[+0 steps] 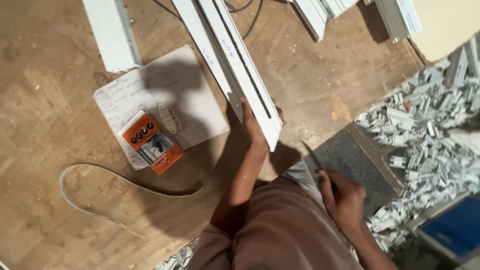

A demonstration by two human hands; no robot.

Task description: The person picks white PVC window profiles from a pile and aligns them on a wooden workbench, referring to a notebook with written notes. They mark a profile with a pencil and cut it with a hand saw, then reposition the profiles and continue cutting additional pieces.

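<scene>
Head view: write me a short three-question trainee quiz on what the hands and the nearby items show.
1. True or false: the left hand grips the end of the long white profile.
2. What does the right hand hold: A) a thin dark pencil-like tool, B) a hammer, C) nothing?
3. What lies on the white notepad next to the small white bracket?

Key:
1. True.
2. A; it is too blurred to name the tool exactly.
3. An orange packet, partly overhanging the notepad's edge onto the wooden bench.
</scene>
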